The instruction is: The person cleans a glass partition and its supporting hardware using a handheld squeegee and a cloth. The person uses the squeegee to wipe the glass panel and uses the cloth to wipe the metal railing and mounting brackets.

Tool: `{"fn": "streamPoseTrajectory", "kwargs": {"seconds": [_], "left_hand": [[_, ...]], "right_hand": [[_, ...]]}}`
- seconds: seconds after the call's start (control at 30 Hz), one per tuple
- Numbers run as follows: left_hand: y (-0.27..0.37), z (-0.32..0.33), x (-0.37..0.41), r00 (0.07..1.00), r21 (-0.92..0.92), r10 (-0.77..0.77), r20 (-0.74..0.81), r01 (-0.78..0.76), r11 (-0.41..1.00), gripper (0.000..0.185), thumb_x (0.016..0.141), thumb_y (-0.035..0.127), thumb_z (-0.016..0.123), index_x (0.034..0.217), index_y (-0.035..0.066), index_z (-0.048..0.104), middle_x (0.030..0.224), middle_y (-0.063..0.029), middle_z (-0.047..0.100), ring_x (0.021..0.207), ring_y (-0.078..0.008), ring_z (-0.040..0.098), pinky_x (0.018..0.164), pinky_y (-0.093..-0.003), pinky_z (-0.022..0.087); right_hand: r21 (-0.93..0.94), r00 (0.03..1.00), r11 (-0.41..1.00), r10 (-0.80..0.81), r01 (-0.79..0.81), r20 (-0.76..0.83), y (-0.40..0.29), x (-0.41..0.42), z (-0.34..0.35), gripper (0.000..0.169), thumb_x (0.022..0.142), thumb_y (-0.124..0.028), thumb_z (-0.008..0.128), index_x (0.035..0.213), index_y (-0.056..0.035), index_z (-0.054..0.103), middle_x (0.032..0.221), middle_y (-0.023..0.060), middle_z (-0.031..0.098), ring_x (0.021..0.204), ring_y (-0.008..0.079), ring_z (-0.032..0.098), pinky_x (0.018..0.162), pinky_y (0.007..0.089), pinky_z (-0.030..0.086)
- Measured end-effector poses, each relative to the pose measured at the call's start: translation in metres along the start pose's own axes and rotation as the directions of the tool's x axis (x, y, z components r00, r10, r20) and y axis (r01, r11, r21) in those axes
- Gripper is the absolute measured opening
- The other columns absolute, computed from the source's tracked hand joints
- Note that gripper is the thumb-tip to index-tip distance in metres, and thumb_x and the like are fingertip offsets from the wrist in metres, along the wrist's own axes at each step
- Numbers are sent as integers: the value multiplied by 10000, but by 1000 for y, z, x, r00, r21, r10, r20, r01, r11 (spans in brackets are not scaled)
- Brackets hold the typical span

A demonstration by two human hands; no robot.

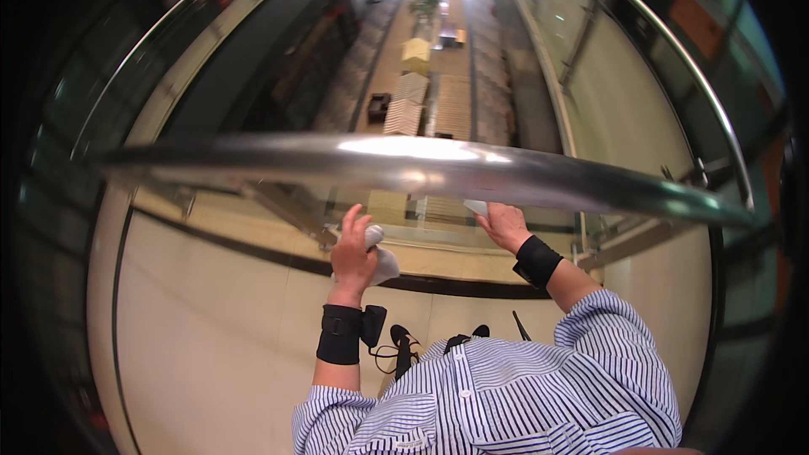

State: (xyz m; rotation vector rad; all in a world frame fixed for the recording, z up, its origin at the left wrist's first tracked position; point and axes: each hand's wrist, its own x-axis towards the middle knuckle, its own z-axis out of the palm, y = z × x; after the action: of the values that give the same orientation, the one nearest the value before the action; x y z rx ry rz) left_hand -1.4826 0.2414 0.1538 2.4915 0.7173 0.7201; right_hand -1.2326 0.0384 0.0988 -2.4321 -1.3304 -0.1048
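Note:
A thick polished metal handrail (404,167) runs across the view above a glass balustrade panel (436,230). My left hand (355,253), wrapped at the wrist by a black band, has a crumpled white cloth (385,266) in its grip, on the near side of the panel. On the other side, my right hand (504,225) is just below the rail, close to the glass, with a white piece of cloth or paper (476,206) between its fingers. The rail partly hides that piece. Whether either white piece touches the glass cannot be told.
Beige floor tiles (221,328) with a dark border strip (442,286) lie underfoot. Metal brackets (303,221) stand along the balustrade. Beyond it is a drop to a lower floor with pale canopies (407,101). Curved railings (657,25) extend away on both sides. A thin black stick-like thing (521,326) is near my feet.

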Motion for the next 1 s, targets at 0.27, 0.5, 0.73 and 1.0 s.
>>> {"fn": "streamPoseTrajectory", "kwargs": {"seconds": [0.27, 0.5, 0.73, 1.0], "left_hand": [[8, 88, 110, 938, 317, 310, 156, -345, 884, 479, 792, 166, 583, 1252, 54, 510, 1290, -188, 483, 1083, -367, 528, 912, -441, 417], [15, 148, 152, 860, 164, 499, 104, -510, 844, 474, 885, 283, 511, 1274, 23, 442, 1335, -180, 400, 1247, -337, 379, 1038, -456, 266], [60, 141, 140, 923, 172, 247, 295, -306, 936, 286, 823, 179, 530, 1047, 43, 645, 1058, -195, 618, 1009, -376, 556, 863, -457, 423], [39, 142, 143, 930, 238, 181, 319, -263, 935, 344, 807, 163, 552, 1128, 50, 603, 1115, -183, 604, 1043, -367, 549, 872, -444, 421]], "right_hand": [[-101, 925, 972, 164, -210, -344, 134, -80, -16, 315, 768, -236, 690, 985, -99, 507, 799, 114, 526, 730, 322, 592, 608, 433, 483], [-55, 691, 769, 538, -637, -484, 214, -145, -33, 329, 815, -360, 644, 915, -88, 488, 813, 135, 585, 738, 350, 612, 603, 460, 481], [77, 513, 596, 744, -800, -429, 244, -180, -63, 421, 822, -446, 609, 869, -40, 509, 785, 187, 636, 756, 397, 619, 643, 486, 483], [251, 380, 441, 889, -862, -256, 260, -196, -61, 578, 838, -589, 512, 877, -16, 578, 855, 226, 649, 850, 395, 622, 749, 474, 480]]}}
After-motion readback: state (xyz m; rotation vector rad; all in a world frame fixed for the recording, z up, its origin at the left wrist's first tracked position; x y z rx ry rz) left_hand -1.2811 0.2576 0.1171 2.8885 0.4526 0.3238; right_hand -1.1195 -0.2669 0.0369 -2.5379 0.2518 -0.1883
